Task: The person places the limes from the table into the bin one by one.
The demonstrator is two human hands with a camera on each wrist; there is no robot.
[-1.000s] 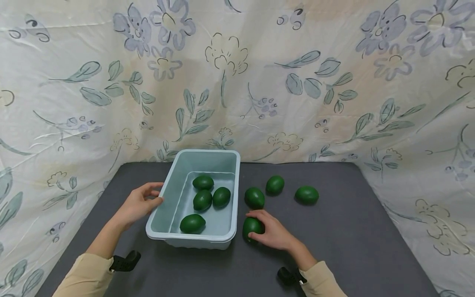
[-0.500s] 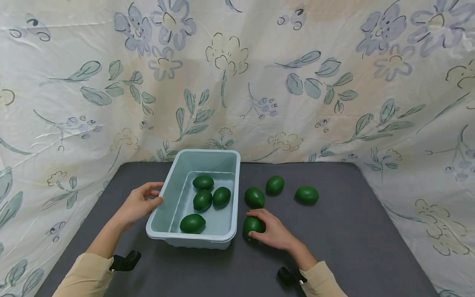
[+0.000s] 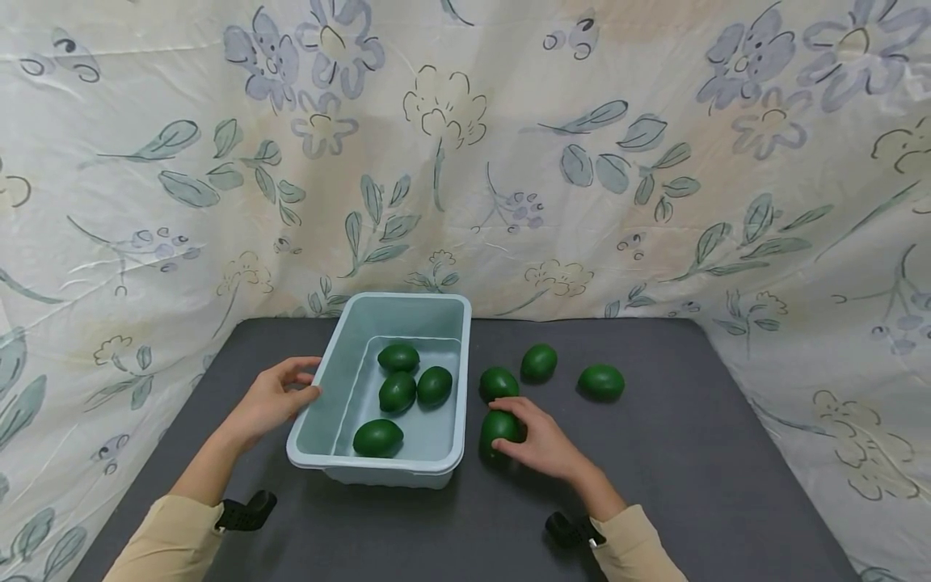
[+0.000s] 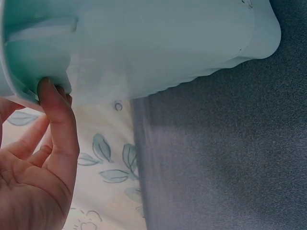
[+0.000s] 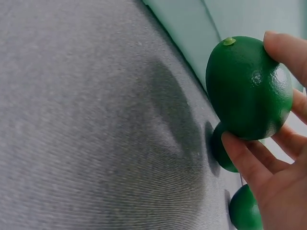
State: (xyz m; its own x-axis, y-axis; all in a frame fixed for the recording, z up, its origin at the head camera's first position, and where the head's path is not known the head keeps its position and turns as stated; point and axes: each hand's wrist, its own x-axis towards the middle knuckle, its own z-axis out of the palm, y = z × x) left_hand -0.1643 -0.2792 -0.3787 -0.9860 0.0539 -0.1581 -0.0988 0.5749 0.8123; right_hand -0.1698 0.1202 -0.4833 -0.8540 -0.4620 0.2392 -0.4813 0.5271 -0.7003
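My right hand (image 3: pixel 541 440) holds a glossy dark green lime (image 3: pixel 500 435) between thumb and fingers, beside the bin's right wall. In the right wrist view the held lime (image 5: pixel 247 88) shows a pale stem nub and hangs above its shadow on the cloth. At the left rim of the pale blue-green bin (image 3: pixel 465 364), the left hand (image 3: pixel 267 404) rests its thumb and fingertips. The left wrist view shows a fingertip tucked under the bin's lip. Inside the bin lie several limes (image 3: pixel 378 438), most of them grouped in the middle and one near the front.
Right of the bin, another lime (image 3: pixel 499 385) sits just beyond the held one. Two further limes, one behind (image 3: pixel 539 364) and one to the right (image 3: pixel 601 382), lie on the dark grey tabletop (image 3: pixel 655 469). A floral curtain (image 3: pixel 465 162) hangs behind.
My right hand has lifted the lime slightly and moved it a little away from me and to the right. The left hand and bin have stayed in place.
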